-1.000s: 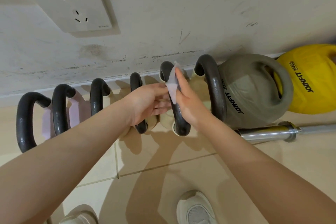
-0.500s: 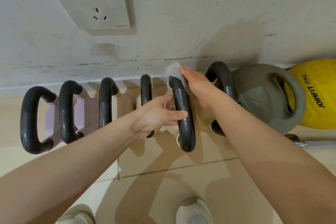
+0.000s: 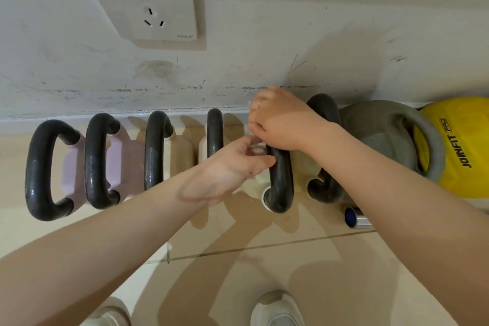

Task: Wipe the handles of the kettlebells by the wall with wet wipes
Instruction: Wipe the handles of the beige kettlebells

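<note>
You face a row of 6 kettlebell handles (image 3: 39, 169) along the wall (image 3: 264, 55); right of them lie 2 more kettlebells (image 3: 381, 127). A socket (image 3: 148, 0) sits above the row's left half. Your shoes (image 3: 277, 309) stand before it.

Black kettlebell handles (image 3: 280, 180) look like rough, faintly shiny cast metal. The grey kettlebell (image 3: 381, 130) is matt; the yellow kettlebell (image 3: 468, 145) smooth. Floor tiles (image 3: 304, 267) are glossy. The scuffed wall (image 3: 264, 34) carries a smooth plastic socket (image 3: 148, 0).
</note>
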`<state>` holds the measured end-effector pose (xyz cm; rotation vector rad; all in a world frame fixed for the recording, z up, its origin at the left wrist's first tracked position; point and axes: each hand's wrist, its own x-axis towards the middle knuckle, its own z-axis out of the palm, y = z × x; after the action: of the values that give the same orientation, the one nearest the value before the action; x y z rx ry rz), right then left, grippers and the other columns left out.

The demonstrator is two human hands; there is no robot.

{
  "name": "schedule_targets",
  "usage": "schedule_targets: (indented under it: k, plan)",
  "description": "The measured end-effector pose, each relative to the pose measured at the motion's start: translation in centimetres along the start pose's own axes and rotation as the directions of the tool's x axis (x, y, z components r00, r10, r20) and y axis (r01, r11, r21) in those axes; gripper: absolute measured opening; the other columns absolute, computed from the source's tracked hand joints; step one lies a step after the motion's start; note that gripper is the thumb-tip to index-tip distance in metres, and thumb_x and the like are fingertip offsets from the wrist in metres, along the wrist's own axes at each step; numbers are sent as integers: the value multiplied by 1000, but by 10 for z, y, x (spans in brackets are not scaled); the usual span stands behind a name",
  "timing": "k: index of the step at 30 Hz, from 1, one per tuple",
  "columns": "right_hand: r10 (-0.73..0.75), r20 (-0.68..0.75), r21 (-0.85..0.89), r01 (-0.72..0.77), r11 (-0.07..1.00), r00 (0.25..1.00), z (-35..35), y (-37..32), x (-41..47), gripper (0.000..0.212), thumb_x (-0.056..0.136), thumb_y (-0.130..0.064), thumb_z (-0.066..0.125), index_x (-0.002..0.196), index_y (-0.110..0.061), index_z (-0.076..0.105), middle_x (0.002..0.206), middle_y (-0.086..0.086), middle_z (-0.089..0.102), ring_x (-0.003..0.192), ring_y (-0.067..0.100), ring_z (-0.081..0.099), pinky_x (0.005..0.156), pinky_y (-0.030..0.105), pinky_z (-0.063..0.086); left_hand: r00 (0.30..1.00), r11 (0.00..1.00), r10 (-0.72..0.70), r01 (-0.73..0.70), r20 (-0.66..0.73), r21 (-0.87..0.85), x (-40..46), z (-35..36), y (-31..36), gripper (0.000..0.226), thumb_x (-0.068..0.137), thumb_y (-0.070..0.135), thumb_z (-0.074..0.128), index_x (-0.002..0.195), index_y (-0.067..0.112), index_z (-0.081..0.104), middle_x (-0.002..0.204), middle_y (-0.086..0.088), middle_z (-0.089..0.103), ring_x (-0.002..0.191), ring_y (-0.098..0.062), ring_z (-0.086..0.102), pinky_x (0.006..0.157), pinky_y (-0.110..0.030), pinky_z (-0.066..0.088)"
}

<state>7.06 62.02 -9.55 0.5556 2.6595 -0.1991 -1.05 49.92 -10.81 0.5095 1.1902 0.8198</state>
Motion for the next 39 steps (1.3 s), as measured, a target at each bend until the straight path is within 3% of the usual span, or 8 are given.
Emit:
schedule_targets:
  k: [7,11,17,26,31,34,36,39]
  plan:
    - [-158,83,-273,174,946,984,-5,-17,-23,45,97,-35,24,94,-24,68,107,-6,65,127,19,38,118,41,-1,995,990,2,-16,-103,-142,-23,-12,13,27,84,9,54,110,15,49,114,5,53,115,-2,44,110,-20,26]
    - [-167,68,-351,180,919,984,0,-27,-36,52,97,-40,21,100,-19,69,112,0,66,129,24,37,118,42,0,986,987,14,-40,-166,-153,-27,-10,18,13,88,8,47,83,20,48,92,6,47,94,-4,47,109,-22,29]
    - [-228,-39,-511,177,841,973,36,-47,-70,48,91,-46,40,85,-13,75,85,4,73,105,28,59,113,42,26,971,983,-2,-42,-239,-180,-30,-11,18,10,92,14,50,85,21,52,102,1,59,119,-14,50,111,-28,33]
    - [-276,-74,-794,111,598,958,115,-61,-107,50,84,-32,51,126,-5,54,124,5,62,124,26,48,115,44,13,968,1000,-11,17,-253,21,-31,6,12,10,93,14,47,86,15,54,101,-9,50,98,-18,48,84,-20,43]
    - [-262,-482,-568,-71,820,836,128,-48,-115,56,89,-16,36,144,-7,26,148,6,29,138,21,24,117,36,7,964,989,-61,92,-258,112,-13,20,8,28,93,24,51,119,14,53,116,-7,62,104,-21,58,94,-33,46]
    - [148,-575,40,-154,987,804,146,-71,-121,68,87,-27,45,144,-10,13,149,6,20,134,22,26,114,33,15,954,982,-32,85,-297,168,-5,26,11,56,88,25,59,139,22,37,112,-10,66,100,-21,63,98,-39,48]
    - [427,-352,720,-51,693,833,140,-95,-123,54,90,-32,40,139,-17,20,140,-2,34,123,11,37,109,32,29,955,986,-35,81,-294,146,-4,25,13,54,87,22,62,136,21,39,104,-13,67,83,-19,63,90,-36,52]
    - [585,46,999,-52,-6,810,125,-105,-115,43,96,-38,30,130,-14,37,129,-8,44,110,-5,42,100,26,33,963,988,-41,79,-268,134,-6,24,13,37,87,19,62,118,29,45,89,-9,62,67,-11,56,82,-29,49]
